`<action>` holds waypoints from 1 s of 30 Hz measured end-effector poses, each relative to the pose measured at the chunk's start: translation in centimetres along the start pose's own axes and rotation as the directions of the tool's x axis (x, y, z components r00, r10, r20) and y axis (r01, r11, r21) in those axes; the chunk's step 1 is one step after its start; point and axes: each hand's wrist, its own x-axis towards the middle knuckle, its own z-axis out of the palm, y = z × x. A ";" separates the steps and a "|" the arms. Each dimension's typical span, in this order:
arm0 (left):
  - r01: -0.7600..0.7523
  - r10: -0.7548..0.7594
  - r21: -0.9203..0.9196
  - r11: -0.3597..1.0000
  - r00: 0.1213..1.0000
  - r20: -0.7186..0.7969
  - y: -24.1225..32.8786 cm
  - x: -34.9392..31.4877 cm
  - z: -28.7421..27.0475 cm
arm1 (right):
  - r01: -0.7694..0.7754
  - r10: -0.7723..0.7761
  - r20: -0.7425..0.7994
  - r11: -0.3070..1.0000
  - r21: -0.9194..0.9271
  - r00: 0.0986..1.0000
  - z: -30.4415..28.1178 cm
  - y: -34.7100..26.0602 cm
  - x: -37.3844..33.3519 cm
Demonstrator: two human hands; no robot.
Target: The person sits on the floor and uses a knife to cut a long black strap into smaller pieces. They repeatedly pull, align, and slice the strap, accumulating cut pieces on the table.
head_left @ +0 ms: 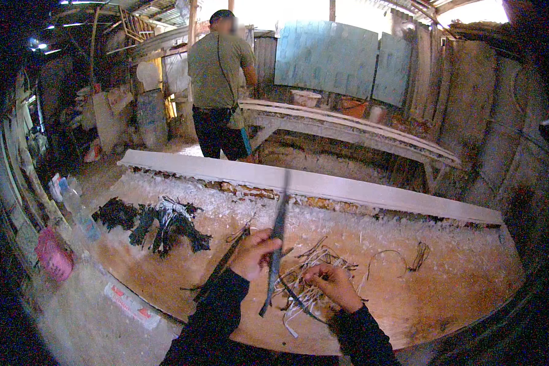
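My left hand [255, 255] is closed on a long, flat, dark grey strip [278, 235]. The strip stands nearly upright, its upper end rising past the white beam and its lower end hanging below my fingers. To the right, my right hand [332, 285] has its thumb and fingertips pinched together; what they hold, if anything, is too small to make out. Under and between my hands lies a loose tangle of thin pale and dark strips [299, 305] on the wooden tabletop [451, 293]. A bundle of longer dark strips [222, 265] lies by my left wrist.
Piles of dark strips [171, 226] lie at the tabletop's left. A white beam [348, 192] runs along its far edge. Beyond stand a person [222, 79] and a long bench [348, 125]. A plastic bottle [73, 198] and a pink bag [53, 253] are at the left.
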 end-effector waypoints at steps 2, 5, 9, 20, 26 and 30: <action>0.020 -0.028 0.057 0.998 0.987 0.156 -0.9 0.0 1.4 | -0.068 0.065 -0.089 0.997 -0.041 0.994 0.0 -0.1 0.1; -0.038 -0.011 0.197 0.980 0.970 0.242 -2.2 0.1 2.7 | -0.088 0.104 -0.221 0.993 0.081 0.970 0.0 -0.7 -0.1; -0.093 -0.007 0.314 0.945 0.953 0.303 -3.8 -0.1 3.7 | -0.035 0.083 -0.224 0.977 0.210 0.971 0.1 -1.5 -0.1; -0.196 0.117 0.245 0.950 0.946 0.302 -5.4 0.2 3.6 | 0.028 0.036 -0.274 0.974 0.226 0.961 0.2 -1.4 -0.4; -0.272 0.183 0.406 0.873 0.952 0.246 -5.3 -0.1 4.0 | 0.081 -0.058 -0.337 0.995 0.054 0.940 0.4 -0.5 -0.3; -0.373 0.284 0.481 0.793 0.926 0.249 -5.2 -0.3 4.4 | 0.088 -0.095 -0.329 0.996 -0.034 0.939 0.4 -0.2 -0.3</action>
